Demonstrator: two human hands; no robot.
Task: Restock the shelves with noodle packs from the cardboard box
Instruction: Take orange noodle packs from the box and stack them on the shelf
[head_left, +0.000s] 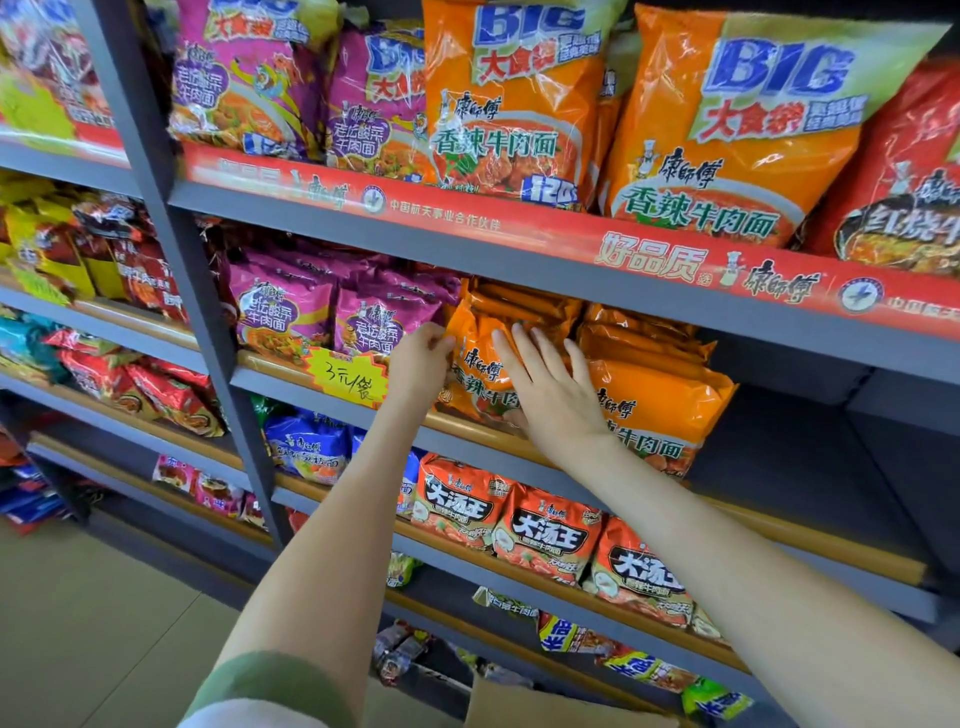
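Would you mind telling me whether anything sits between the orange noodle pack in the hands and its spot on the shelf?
Nothing visible blocks it. The left hand pinches the orange noodle pack at its left edge and the right hand lies flat on its front. It already stands at the shelf lip, beside the purple packs and other orange packs.

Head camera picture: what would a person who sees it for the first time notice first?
First, the two bare arms reaching to the middle shelf, where the left hand pinches the edge of an orange noodle pack and the right hand lies flat on its front. Next, the big orange packs marked BIG on the shelf above, over a red price strip. A yellow handwritten price tag hangs left of the hands.
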